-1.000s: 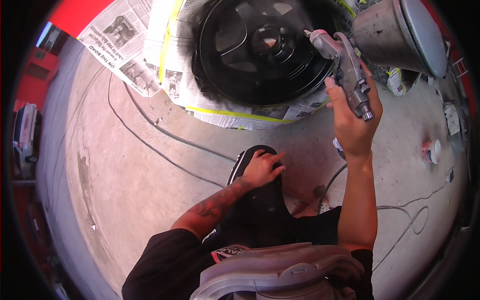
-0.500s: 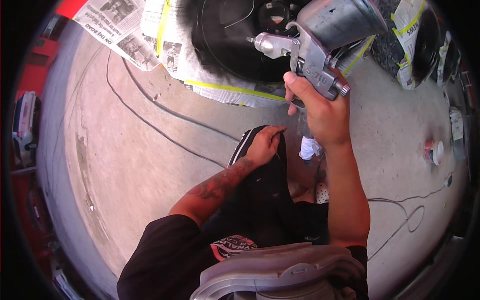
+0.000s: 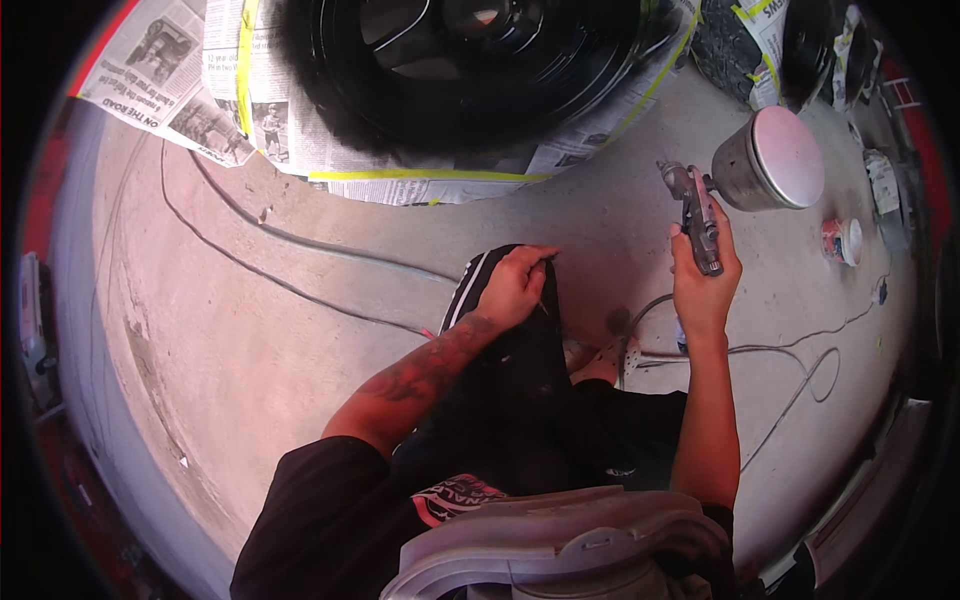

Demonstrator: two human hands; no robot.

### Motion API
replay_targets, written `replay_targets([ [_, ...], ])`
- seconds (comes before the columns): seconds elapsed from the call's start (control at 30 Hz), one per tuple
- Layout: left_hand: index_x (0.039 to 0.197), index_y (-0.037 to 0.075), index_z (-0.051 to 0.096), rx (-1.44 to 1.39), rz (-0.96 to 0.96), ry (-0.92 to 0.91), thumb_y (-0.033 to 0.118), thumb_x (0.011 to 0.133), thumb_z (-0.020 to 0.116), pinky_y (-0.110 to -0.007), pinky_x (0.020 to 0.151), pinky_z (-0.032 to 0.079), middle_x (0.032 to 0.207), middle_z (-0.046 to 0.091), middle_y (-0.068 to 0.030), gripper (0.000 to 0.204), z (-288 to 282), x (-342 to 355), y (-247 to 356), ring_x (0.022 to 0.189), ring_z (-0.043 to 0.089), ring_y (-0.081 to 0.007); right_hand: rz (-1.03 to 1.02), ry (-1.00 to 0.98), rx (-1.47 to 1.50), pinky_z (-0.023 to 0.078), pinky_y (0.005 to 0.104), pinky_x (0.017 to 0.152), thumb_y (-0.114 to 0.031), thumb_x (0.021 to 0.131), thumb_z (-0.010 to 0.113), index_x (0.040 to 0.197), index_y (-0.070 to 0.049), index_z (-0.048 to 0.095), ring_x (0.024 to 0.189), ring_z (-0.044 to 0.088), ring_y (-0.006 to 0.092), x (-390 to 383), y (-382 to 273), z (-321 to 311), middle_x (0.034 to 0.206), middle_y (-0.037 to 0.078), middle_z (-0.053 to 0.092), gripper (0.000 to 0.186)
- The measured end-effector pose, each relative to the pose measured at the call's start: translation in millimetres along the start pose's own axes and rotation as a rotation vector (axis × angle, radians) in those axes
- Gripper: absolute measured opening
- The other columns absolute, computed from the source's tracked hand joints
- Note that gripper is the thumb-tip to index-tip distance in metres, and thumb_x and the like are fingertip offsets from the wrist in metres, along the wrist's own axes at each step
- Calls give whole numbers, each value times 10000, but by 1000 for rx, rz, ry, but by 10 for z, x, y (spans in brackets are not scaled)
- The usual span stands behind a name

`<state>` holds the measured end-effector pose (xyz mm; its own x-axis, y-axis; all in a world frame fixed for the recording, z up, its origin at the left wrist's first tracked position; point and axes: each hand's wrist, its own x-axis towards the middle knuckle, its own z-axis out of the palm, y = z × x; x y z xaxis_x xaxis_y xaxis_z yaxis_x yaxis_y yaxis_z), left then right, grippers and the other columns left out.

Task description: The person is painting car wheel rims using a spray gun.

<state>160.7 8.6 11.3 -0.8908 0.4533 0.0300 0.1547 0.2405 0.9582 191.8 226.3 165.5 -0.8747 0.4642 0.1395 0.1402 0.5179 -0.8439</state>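
Observation:
My right hand (image 3: 708,275) is closed round the handle of a metal paint spray gun (image 3: 700,225), held off to the right above the floor. Its silver cup with a pale round lid (image 3: 790,155) leans out to the right. A hose hangs below the grip. Resting on my bent knee, my left hand (image 3: 515,285) lies with fingers stretched and holds nothing. Beyond both hands is a glossy black wheel (image 3: 420,110), with newspaper (image 3: 350,188) and yellow tape (image 3: 420,174) around it. The spray gun is apart from the wheel.
Hoses (image 3: 300,240) run across the concrete floor (image 3: 270,350) on the left, and a thin cable loops (image 3: 825,375) at the right. A small tub (image 3: 842,243) stands at the right. More paper-masked wheels (image 3: 800,60) are at the far right. A grey mask (image 3: 560,545) fills the lower edge.
My right hand has drawn the spray gun back from the wheel, toward the right and nearer me, and turned it. The view has shifted, showing more of the wheel. My left hand stays on the knee.

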Motion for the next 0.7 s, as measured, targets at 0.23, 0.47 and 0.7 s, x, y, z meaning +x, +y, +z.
replay_targets([
  [0.23, 1195, 24, 655, -49, -46, 9, 2, 944, 478, -331, 927, 496, 1090, 694, -175, 308, 113, 77, -107, 1037, 670, -265, 224, 77, 407, 533, 277, 772, -95, 928, 663, 1427, -66, 501, 876, 617, 111, -373, -85, 54, 1030, 48, 661, 526],
  [0.47, 1138, 21, 677, 6, -102, -9, -30, 874, 497, -366, 910, 513, 1105, 681, -193, 324, 109, 71, -192, 1020, 667, -341, 35, -325, 291, 495, 311, 940, -51, 871, 675, 1347, -29, 560, 1100, 667, 226, -577, 133, 207, 1206, 160, 674, 491],
  [0.7, 1121, -3, 668, 25, -16, -1, -20, 917, 459, -314, 960, 477, 1104, 698, -143, 293, 25, 38, -176, 1075, 657, -242, -43, 35, 52, 511, 299, 849, -30, 876, 666, 1318, -15, 570, 983, 677, 206, 26, 314, -101, 1109, 172, 692, 452],
])
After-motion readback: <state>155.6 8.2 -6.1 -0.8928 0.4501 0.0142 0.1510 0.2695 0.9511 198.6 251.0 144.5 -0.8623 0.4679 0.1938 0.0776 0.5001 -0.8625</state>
